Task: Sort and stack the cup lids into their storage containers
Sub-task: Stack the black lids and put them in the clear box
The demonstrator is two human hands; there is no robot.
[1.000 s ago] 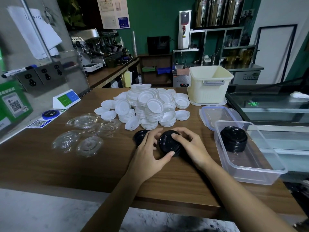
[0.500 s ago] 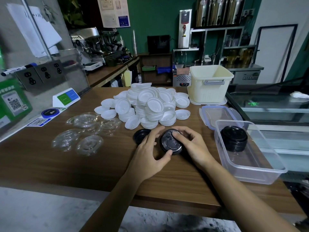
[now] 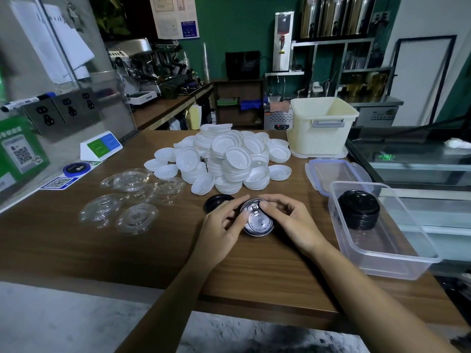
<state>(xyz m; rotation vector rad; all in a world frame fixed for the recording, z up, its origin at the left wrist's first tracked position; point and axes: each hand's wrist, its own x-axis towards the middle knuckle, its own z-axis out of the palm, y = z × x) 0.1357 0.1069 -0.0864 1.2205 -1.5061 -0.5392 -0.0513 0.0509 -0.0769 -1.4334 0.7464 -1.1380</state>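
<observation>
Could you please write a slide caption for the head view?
The left hand and right hand grip a black lid near the clear container.

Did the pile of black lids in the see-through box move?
No. The black lid pile stays at the far end of the clear box, exactly where it was before.

espresso machine (image 3: 137,59) back left | marker (image 3: 28,100) above sockets (image 3: 68,108) | steel urns (image 3: 334,16) on shelf

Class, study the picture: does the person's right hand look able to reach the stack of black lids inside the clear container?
Probably yes. The stack of black lids sits in the open-topped clear container just right of the right hand, nothing between; that hand does hold a black lid, though.
</observation>
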